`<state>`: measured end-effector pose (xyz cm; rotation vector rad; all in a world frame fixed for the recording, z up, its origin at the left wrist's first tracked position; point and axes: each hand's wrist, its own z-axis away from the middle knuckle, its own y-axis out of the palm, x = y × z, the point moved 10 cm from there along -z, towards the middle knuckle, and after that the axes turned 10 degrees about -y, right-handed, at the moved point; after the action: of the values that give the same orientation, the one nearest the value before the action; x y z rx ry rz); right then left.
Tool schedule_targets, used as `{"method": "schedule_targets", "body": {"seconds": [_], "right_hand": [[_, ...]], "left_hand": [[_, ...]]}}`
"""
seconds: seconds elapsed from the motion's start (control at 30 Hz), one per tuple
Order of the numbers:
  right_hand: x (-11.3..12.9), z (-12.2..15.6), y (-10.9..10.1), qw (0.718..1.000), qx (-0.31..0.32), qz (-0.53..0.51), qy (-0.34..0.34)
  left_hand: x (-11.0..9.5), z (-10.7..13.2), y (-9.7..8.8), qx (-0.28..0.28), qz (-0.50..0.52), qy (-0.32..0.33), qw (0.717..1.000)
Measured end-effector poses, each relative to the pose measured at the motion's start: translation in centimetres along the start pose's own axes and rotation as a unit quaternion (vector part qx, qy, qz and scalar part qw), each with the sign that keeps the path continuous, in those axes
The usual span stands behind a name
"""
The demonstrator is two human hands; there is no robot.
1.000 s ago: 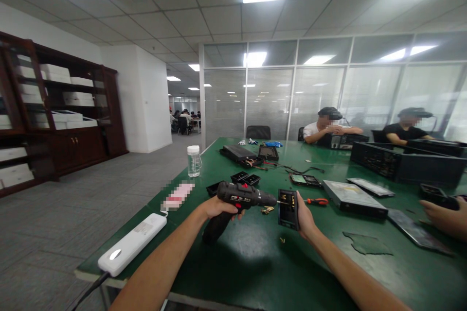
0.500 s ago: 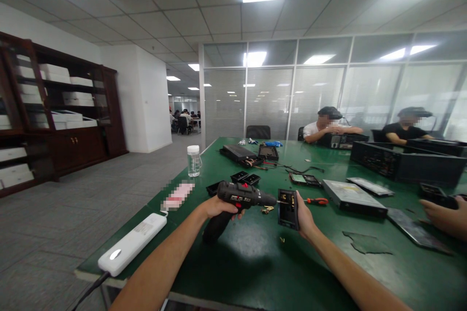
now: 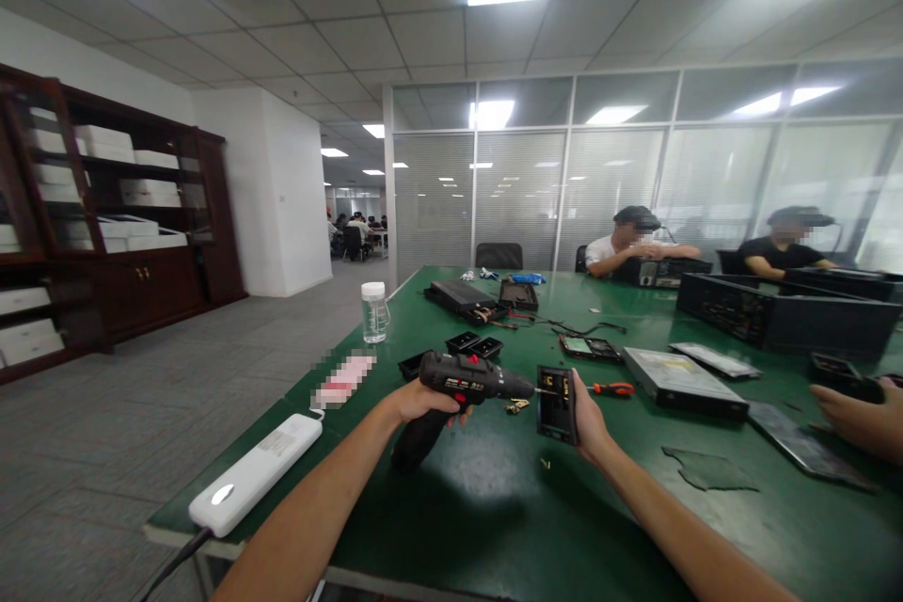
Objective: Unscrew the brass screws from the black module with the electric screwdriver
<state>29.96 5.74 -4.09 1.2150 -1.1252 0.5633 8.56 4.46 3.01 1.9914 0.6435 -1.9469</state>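
Black module [image 3: 556, 404] stands upright on the green surface [image 3: 494, 508], right hand [image 3: 589, 419] fingers clamped round its right edge. Left of the module: cordless driver [image 3: 466, 381], bit at the module's face, left hand [image 3: 419, 400] fingers wrapped on its grip. Brass screws [image 3: 517, 406] just left of the module, red-handled screwdriver [image 3: 612, 388] just right, optical drive [image 3: 684, 383] further right.

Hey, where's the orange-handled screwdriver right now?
In the head view, the screwdriver lies on the green table, just right of the right hand and left of the optical drive.
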Motion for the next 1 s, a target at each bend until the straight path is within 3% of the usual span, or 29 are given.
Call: {"method": "schedule_targets", "body": {"seconds": [1.0], "right_hand": [[0.09,0.07,0.09,1.000,0.005,0.006,0.002]], "left_hand": [[-0.24,0.05,0.21,0.004,0.004,0.001,1.000]]}}
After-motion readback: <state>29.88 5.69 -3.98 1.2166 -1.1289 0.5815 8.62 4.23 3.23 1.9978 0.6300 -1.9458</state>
